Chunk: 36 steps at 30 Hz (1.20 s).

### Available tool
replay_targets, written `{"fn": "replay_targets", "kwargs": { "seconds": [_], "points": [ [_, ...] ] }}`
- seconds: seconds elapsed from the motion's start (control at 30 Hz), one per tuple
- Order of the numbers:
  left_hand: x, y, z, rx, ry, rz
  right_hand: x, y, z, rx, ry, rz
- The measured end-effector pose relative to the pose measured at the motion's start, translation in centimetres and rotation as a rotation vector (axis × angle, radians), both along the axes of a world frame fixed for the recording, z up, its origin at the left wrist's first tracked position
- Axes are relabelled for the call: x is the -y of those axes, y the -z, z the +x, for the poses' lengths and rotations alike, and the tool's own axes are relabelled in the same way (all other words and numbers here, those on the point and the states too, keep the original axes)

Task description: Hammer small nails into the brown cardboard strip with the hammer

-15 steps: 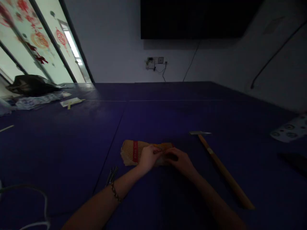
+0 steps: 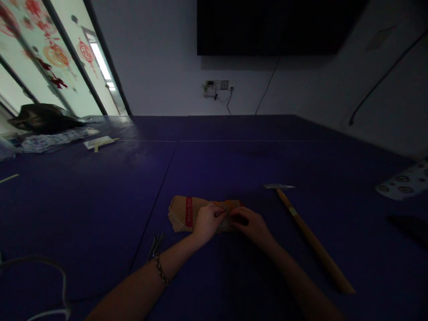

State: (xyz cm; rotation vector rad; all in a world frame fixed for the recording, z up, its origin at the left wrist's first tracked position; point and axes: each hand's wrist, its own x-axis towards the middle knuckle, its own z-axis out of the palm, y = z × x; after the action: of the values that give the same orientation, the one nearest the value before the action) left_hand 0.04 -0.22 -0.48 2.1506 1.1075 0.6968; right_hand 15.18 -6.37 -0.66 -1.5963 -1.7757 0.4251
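Note:
A tan, dotted piece of packaging [image 2: 179, 211] with a red band lies flat on the dark purple table [image 2: 214, 165]. My left hand [image 2: 207, 219] rests over its middle, fingers pinched together; what they hold, if anything, is too small to tell. Close by on the right, my right hand [image 2: 249, 223] is at the packaging's right part, thumb and fingers curled with their tips near each other; I cannot make out anything between them. Several thin metal nails [image 2: 156, 244] lie beside my left forearm. To the right is a hammer [image 2: 314, 243] with a wooden handle, its metal head farther away.
A patterned cloth-like item [image 2: 403, 183] and a dark flat object [image 2: 409, 226] are at the right. A pale cable [image 2: 62, 285] curves at the lower left. A dark bag [image 2: 43, 118], plastic-wrapped items and a small white packet [image 2: 99, 142] sit at the far left.
The fingertips of my two hands have moved slightly apart over the packaging. The packaging, nails and hammer stay in place.

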Motion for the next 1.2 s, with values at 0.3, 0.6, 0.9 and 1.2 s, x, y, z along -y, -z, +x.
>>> {"fn": "replay_targets", "kwargs": {
  "seconds": [0.3, 0.6, 0.9, 1.2],
  "points": [
    [-0.1, 0.1, 0.0, 0.005, 0.013, 0.019, 0.1, 0.0, -0.1, 0.004, -0.009, 0.026],
    [0.0, -0.1, 0.0, 0.014, -0.006, 0.013, -0.3, 0.2, 1.7, 0.006, 0.172, 0.155],
    [0.0, -0.1, 0.1, 0.005, -0.009, 0.000, 0.0, -0.6, 2.5, -0.001, 0.303, 0.258],
    [-0.4, -0.2, 0.0, -0.020, 0.037, -0.007, -1.1, 0.6, -2.2, -0.088, 0.076, 0.156]
  ]
}}
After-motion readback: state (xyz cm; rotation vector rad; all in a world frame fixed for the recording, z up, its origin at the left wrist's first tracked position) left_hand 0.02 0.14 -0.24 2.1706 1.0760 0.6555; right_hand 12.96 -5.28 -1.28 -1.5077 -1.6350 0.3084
